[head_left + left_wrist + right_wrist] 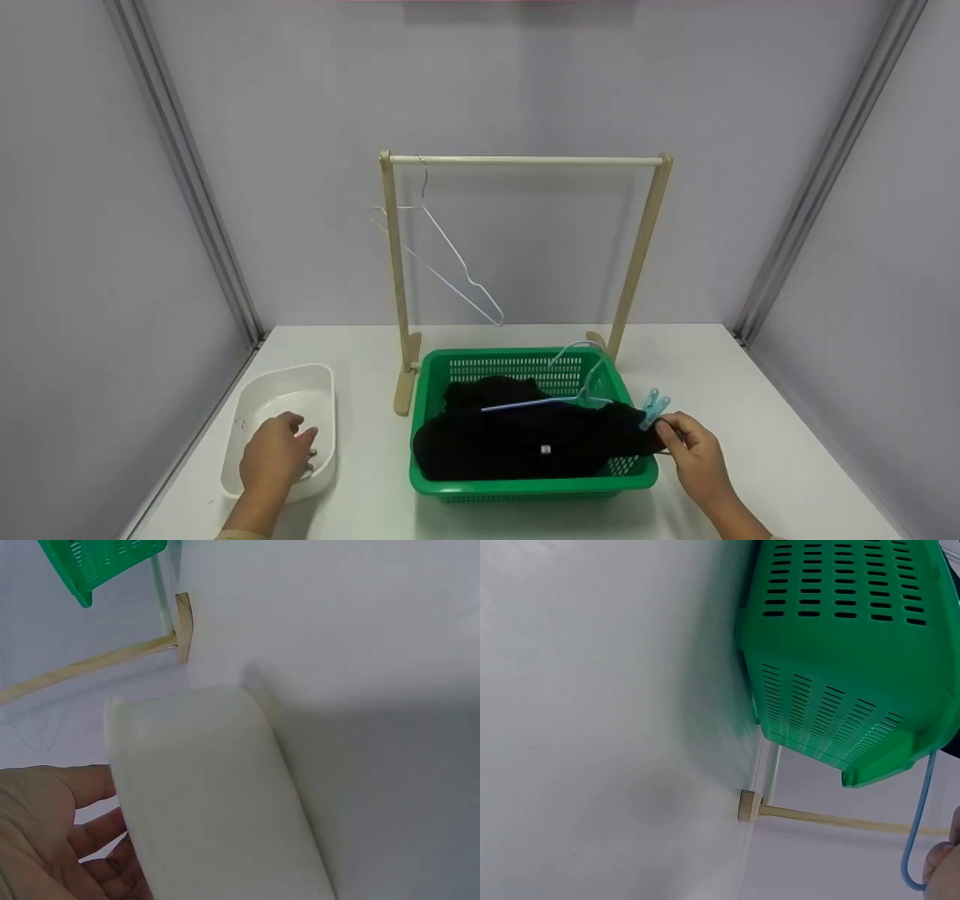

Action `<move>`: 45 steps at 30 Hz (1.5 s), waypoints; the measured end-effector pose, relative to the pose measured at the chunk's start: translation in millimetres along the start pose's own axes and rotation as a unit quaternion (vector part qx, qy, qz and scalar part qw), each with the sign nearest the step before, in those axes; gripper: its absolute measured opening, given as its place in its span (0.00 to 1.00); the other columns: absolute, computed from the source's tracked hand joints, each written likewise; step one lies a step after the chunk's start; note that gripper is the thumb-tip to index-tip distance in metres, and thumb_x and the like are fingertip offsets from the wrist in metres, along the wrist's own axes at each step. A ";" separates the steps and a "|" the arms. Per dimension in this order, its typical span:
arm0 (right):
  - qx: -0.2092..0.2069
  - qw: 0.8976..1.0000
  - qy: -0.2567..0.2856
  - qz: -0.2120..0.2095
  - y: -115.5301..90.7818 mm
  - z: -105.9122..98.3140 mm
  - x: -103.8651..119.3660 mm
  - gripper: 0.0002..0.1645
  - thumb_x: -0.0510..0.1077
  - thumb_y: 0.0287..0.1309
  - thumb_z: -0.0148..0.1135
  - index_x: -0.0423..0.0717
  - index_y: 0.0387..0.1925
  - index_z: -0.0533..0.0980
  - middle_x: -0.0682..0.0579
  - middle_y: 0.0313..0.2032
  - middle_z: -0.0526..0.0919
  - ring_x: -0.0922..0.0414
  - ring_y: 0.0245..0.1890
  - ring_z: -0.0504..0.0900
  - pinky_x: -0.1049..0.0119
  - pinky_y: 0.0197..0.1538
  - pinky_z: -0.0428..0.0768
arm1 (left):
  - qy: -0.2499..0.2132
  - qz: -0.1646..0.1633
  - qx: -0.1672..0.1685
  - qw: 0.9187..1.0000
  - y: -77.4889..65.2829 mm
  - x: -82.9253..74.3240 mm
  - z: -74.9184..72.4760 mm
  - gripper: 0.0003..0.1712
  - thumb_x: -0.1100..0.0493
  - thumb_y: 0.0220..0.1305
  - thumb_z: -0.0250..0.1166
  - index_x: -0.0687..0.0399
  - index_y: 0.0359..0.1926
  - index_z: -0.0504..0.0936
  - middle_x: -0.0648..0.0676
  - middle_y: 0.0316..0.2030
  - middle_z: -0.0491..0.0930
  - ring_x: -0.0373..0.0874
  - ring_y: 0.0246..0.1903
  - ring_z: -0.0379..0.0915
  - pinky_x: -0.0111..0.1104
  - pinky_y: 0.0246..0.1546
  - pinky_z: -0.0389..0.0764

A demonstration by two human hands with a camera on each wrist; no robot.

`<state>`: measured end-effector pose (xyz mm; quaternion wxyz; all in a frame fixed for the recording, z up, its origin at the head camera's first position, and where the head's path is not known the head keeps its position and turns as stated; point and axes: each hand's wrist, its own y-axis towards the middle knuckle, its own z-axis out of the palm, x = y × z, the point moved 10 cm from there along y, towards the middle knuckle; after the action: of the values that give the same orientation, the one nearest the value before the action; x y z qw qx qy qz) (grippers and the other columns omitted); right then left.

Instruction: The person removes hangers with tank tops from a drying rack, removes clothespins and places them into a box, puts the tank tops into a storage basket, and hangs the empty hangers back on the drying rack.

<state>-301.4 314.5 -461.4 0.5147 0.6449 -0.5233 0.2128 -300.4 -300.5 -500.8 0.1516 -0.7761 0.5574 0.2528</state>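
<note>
A black garment (510,442) with a small white label lies in the green basket (534,486), a light blue hanger (532,403) against it. The hanger's hook rises above the cloth. At the garment's right end my right hand (697,457) pinches the cloth, close beside a light blue clothespin (655,409) clipped there. The right wrist view catches the hanger's rounded end (909,862) at my fingertips. My left hand (274,454) reaches into the white tub (330,405), thumb and fingers apart and loosely bent. Small metallic things (310,466), partly hidden, lie below it.
Behind the basket stands a wooden rack (643,255) with a white crossbar (525,160). A white hanger (450,241) hangs at the bar's left end. Grey walls (525,90) enclose the white table (367,465) at the back and sides.
</note>
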 end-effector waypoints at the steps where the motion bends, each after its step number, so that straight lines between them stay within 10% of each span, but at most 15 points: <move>1: 0.000 1.000 -0.001 -0.001 0.0 -0.2 0.2 0.08 0.35 0.71 0.56 0.42 0.36 0.80 0.56 0.30 0.81 0.64 0.33 0.81 0.74 0.36 0.81 | -0.004 0.006 -0.013 1.000 -0.9 -5.5 -3.6 0.25 0.53 0.67 0.66 0.69 0.57 0.78 0.70 0.51 0.80 0.58 0.38 0.83 0.51 0.37 0.81; 9: 0.002 1.000 0.001 0.011 0.5 0.4 -0.9 0.08 0.36 0.72 0.56 0.40 0.37 0.80 0.55 0.32 0.82 0.64 0.35 0.81 0.76 0.41 0.79 | -0.042 0.071 -0.111 0.990 -13.5 -52.3 -30.8 0.21 0.56 0.70 0.63 0.65 0.56 0.80 0.67 0.51 0.81 0.61 0.46 0.81 0.52 0.41 0.81; 21: 0.000 1.000 0.008 0.030 1.8 1.5 -4.4 0.09 0.38 0.72 0.55 0.39 0.38 0.80 0.54 0.32 0.83 0.64 0.34 0.82 0.73 0.37 0.82 | -0.096 0.166 -0.231 0.954 -39.5 -113.4 -57.2 0.14 0.59 0.67 0.66 0.62 0.50 0.83 0.61 0.44 0.82 0.57 0.43 0.82 0.49 0.40 0.83; 45: -0.012 0.999 -0.003 0.038 2.5 2.8 -0.7 0.10 0.40 0.73 0.56 0.38 0.37 0.80 0.53 0.29 0.81 0.61 0.30 0.77 0.69 0.33 0.79 | -0.179 0.284 -0.285 0.898 -80.8 -208.5 -62.3 0.14 0.63 0.61 0.72 0.57 0.48 0.84 0.55 0.45 0.81 0.48 0.46 0.81 0.44 0.45 0.84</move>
<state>-304.7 312.5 -462.0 0.5127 0.6187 -0.5516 0.2238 -262.7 -141.4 -336.0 -0.0575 -0.5365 0.6219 0.5676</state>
